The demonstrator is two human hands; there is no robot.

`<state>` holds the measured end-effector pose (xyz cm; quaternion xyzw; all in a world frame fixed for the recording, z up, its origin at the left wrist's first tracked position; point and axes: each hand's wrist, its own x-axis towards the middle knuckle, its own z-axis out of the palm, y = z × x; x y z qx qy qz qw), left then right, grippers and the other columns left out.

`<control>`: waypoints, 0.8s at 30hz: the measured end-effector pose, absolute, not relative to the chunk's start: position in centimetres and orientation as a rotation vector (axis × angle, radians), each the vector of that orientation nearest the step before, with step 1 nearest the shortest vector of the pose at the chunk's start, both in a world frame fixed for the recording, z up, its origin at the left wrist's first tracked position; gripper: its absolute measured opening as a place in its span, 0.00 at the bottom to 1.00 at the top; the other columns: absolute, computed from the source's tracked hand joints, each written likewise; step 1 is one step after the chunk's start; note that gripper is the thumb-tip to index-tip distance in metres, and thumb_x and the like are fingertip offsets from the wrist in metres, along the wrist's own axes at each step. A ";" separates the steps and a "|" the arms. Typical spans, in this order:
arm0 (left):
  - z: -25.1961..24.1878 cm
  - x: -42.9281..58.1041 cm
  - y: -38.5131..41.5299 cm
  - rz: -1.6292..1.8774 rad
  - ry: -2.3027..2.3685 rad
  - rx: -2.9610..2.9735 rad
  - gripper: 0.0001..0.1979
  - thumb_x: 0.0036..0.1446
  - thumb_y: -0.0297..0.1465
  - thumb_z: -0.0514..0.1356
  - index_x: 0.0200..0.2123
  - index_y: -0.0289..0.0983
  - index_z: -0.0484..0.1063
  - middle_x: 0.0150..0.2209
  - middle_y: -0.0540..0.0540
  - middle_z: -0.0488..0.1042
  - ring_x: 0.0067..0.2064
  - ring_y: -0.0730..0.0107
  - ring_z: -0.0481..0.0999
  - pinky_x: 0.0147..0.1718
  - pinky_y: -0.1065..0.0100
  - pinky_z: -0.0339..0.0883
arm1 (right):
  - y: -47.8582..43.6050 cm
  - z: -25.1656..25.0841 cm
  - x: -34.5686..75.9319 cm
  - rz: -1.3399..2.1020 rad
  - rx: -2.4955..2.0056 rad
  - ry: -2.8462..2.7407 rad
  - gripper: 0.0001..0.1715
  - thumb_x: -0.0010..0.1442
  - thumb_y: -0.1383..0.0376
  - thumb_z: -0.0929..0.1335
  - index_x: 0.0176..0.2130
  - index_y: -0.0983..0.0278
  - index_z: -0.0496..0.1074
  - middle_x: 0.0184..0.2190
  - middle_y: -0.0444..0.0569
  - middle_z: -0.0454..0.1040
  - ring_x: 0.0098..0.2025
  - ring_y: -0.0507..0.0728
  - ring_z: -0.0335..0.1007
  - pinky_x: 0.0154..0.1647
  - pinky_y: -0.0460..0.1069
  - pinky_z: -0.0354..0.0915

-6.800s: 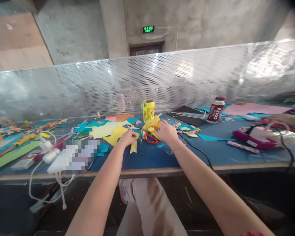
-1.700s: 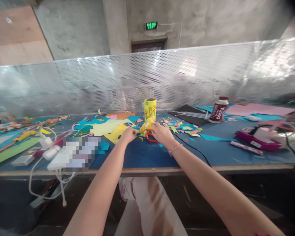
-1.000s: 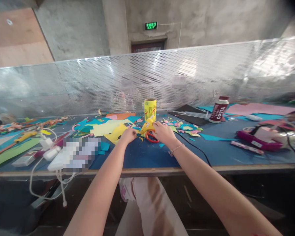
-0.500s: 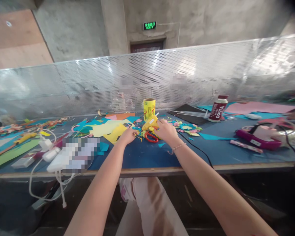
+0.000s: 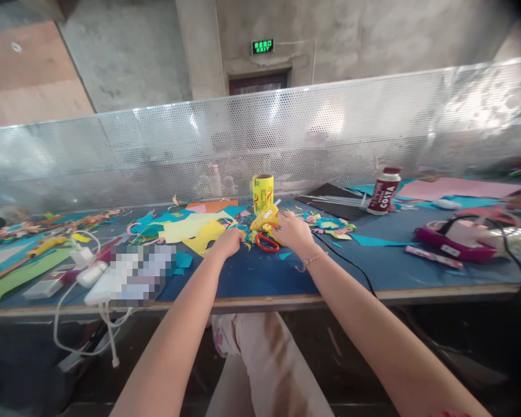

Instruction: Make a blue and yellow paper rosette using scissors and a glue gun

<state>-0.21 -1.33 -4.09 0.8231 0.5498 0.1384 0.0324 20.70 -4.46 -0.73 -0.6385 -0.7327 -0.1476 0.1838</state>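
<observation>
My right hand [image 5: 294, 230] is wrapped round a yellow hot glue gun [image 5: 265, 218], whose nose points left toward my other hand. A black cord [image 5: 349, 263] runs from beside that hand to the table edge. My left hand [image 5: 229, 242] is closed, its fingertips pressed together near small paper scraps; whatever they pinch is hidden. Red-handled scissors [image 5: 267, 243] lie between the hands, just under the glue gun. Behind the gun stands a yellow tape roll [image 5: 263, 192] on end. Yellow paper [image 5: 203, 234] lies left of my left hand.
On the right are a maroon-labelled bottle [image 5: 384, 192], a purple case [image 5: 454, 246] and pink paper [image 5: 460, 189]. A white power strip [image 5: 108, 284] with cables sits at the left front. Paper flowers [image 5: 330, 225] lie behind my right hand. A perforated metal screen [image 5: 165, 156] closes the back.
My left hand has shifted slightly and turned, so its fingers show less. The right hand with the glue gun has stayed almost still.
</observation>
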 end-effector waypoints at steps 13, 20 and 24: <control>-4.4 -0.8 -1.0 0.698 1.735 2.285 0.12 0.50 0.23 0.55 0.36 0.35 0.75 0.36 0.45 0.78 0.39 0.67 0.75 0.40 0.70 0.67 | -4.3 -0.9 20.8 -0.408 -1.785 -2.048 0.21 0.60 0.54 0.60 0.45 0.64 0.68 0.44 0.54 0.70 0.41 0.58 0.69 0.34 0.48 0.62; -4.7 -0.9 -0.8 0.751 1.636 2.356 0.07 0.48 0.27 0.60 0.32 0.34 0.76 0.33 0.43 0.78 0.36 0.64 0.76 0.38 0.68 0.67 | -4.3 -0.8 20.9 -0.354 -1.781 -2.140 0.18 0.57 0.57 0.62 0.44 0.64 0.69 0.45 0.53 0.71 0.42 0.58 0.70 0.35 0.47 0.62; -4.4 -0.8 -1.0 0.749 1.665 2.326 0.06 0.50 0.29 0.59 0.29 0.34 0.76 0.31 0.43 0.78 0.35 0.64 0.76 0.37 0.67 0.67 | -4.2 -1.1 20.7 -0.339 -1.728 -2.188 0.18 0.57 0.59 0.62 0.44 0.65 0.68 0.45 0.53 0.70 0.41 0.58 0.70 0.35 0.48 0.62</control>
